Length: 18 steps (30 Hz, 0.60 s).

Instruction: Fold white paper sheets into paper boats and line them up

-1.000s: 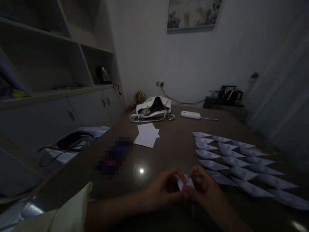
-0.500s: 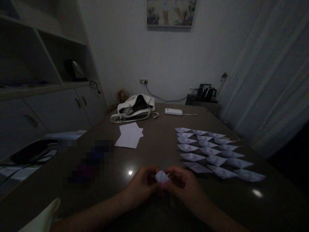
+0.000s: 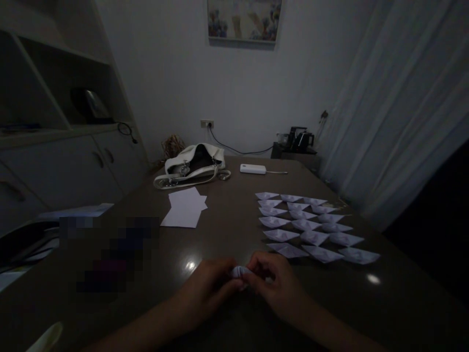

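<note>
Both of my hands meet low over the dark table (image 3: 227,230), pinching one small folded piece of white paper (image 3: 239,271) between their fingertips. My left hand (image 3: 207,291) grips its left side with curled fingers. My right hand (image 3: 276,283) grips its right side. Only a small part of the paper shows between the fingers. Just right of my right hand lie several folded white paper boats (image 3: 308,225) in rows on the table.
A stack of flat white sheets (image 3: 185,212) lies mid-table. At the far end sit a white handbag (image 3: 190,168) and a white power bank (image 3: 252,169) with a cable. Cabinets and shelves stand at left, a curtain at right. The room is dim.
The view has swung to the right, so everything sits further left in frame. My hands have kept hold of the paper and pressed it flatter; less of it shows now.
</note>
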Available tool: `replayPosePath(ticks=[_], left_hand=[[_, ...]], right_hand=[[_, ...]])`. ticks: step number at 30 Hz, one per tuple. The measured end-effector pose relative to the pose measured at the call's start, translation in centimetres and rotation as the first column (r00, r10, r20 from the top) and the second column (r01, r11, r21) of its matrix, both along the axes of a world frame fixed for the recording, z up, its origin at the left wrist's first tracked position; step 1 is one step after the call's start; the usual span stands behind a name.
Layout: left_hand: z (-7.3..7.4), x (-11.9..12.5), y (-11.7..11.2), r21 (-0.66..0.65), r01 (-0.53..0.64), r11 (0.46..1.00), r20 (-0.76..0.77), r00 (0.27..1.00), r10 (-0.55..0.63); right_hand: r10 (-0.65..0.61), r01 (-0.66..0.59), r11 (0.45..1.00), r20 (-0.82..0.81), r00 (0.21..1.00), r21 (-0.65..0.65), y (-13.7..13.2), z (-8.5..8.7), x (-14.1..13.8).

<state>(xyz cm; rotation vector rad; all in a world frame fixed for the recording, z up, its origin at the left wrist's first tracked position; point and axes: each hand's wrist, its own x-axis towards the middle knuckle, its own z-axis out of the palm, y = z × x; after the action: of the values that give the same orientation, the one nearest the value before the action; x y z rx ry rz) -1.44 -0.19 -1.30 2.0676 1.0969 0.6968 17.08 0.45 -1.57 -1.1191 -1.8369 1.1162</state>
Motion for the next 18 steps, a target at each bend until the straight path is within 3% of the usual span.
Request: replayPosePath(ticks=[3,8,14,18], left_hand=[[0.2,-0.4,0.0,0.151,0.066,0.986,-0.061,0.996,-0.057],[0.1,-0.5,-0.7,0.176,0.074,0.982,-0.015,0.997,-0.073],[0.3,-0.1,-0.4,0.113,0.066,0.991,0.009,0.998,-0.068],[0.4,0.2,-0.1,0.016,-0.081,0.997,0.105,0.991,0.079]], right_hand=[[0.105,-0.105,0.994,0.017,0.994,0.034,-0.1,0.4,0.4],[0.256,-0.26,0.963,0.062,0.965,0.077,-0.6,1.3,0.7],[0.134,-0.149,0.975,0.101,0.986,0.164,-0.1,1.1,0.7],[0.086,-0.1,0.977,0.083,0.993,0.188,0.3,0.7,0.7]])
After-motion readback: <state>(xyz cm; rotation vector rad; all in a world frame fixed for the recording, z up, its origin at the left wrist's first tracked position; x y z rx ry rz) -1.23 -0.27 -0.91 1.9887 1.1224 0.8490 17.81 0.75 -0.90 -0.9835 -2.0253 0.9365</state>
